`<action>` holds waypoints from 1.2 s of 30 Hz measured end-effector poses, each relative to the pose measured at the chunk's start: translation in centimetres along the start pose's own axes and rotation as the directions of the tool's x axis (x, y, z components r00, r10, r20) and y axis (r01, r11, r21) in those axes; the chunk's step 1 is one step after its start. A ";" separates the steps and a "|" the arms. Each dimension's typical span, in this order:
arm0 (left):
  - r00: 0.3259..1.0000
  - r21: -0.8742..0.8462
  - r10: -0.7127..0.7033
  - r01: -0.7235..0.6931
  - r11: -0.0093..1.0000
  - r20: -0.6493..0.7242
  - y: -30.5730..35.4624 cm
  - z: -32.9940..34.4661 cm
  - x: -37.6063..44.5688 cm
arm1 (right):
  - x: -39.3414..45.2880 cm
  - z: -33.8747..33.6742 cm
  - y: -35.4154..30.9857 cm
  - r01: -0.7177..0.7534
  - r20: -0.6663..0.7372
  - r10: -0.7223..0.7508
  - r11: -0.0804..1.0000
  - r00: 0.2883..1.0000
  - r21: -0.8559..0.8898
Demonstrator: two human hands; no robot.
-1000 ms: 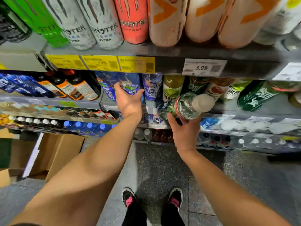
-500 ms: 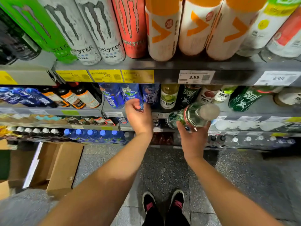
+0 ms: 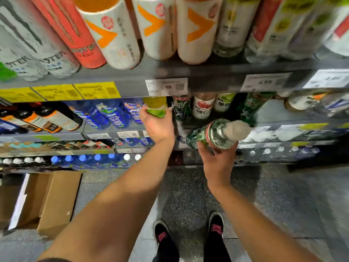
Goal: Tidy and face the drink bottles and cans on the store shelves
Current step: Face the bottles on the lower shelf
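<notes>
My left hand (image 3: 157, 124) grips a yellow-green bottle (image 3: 155, 106) standing on the middle shelf (image 3: 111, 132), with thumb and fingers around its lower part. My right hand (image 3: 217, 159) holds a clear green-labelled bottle (image 3: 213, 134) with a white cap (image 3: 238, 128) in front of the shelf, tilted with the cap toward me. Blue bottles (image 3: 113, 116) stand to the left of the yellow-green one. A dark green bottle (image 3: 181, 108) and a red-and-white labelled one (image 3: 203, 106) stand to its right.
The upper shelf (image 3: 207, 76) carries Monster cans (image 3: 47, 53) and orange-and-white bottles (image 3: 156, 31), with price tags (image 3: 166, 86) on its edge. Lower shelves hold capped bottles (image 3: 83, 159). An open cardboard box (image 3: 51, 199) sits on the floor at the left. My shoes (image 3: 188, 231) are below.
My left hand left the blue bottles and moved right onto the yellow-green bottle. My right hand kept its hold on the green-labelled bottle. The view tilted upward and closer.
</notes>
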State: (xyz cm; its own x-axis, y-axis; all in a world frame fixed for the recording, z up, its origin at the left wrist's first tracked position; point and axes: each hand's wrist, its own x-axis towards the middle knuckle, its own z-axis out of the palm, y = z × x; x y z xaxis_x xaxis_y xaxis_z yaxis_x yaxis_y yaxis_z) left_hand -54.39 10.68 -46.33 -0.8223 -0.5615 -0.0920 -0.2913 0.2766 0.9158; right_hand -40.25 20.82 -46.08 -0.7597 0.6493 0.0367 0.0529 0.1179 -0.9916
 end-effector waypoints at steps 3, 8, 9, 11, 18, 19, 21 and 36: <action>0.994 0.011 -0.014 0.015 1.000 -0.105 0.3 1.1 -0.6 | 1.0 -2.1 0.9 0.045 0.047 -0.044 0.999 0.998 -0.026; 0.991 0.085 -0.014 0.026 0.996 -0.134 0.4 1.3 -0.1 | 1.9 -3.8 1.4 0.009 0.094 -0.008 1.000 0.996 -0.013; 0.993 0.111 0.006 0.007 0.994 -0.120 0.4 1.2 0.0 | 2.0 -3.8 1.3 0.010 0.108 -0.009 1.000 0.994 -0.006; 0.996 0.134 0.045 -0.034 0.990 -0.080 0.4 1.0 0.2 | 2.3 -3.8 1.0 0.014 0.135 -0.015 1.000 0.991 0.008; 1.000 -0.020 0.004 -0.003 1.000 0.031 0.2 -1.2 -0.9 | 2.6 -1.9 -0.1 -0.065 0.186 0.072 0.997 0.980 -0.041; 1.000 -0.061 -0.007 0.008 0.998 0.020 0.2 -1.6 -0.9 | 2.5 -1.4 -0.2 -0.074 0.190 0.081 0.996 0.979 -0.041; 0.999 -0.127 -0.049 0.048 0.991 -0.009 0.4 -2.8 -0.9 | 2.4 -0.2 -0.1 -0.055 0.182 0.066 0.996 0.981 -0.067; 0.999 -0.051 0.032 -0.030 0.998 0.035 -3.5 -12.6 2.8 | 1.2 14.4 -2.0 0.046 0.084 -0.033 0.985 0.996 -0.164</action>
State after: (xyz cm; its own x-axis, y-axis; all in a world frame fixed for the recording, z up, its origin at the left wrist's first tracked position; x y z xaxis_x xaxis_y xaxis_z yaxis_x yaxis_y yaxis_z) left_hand -49.51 -1.67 -44.85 -0.8477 -0.5249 -0.0765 -0.2414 0.2535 0.9367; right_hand -50.60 10.58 -45.81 -0.8130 0.5794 0.0585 0.1231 0.2691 -0.9552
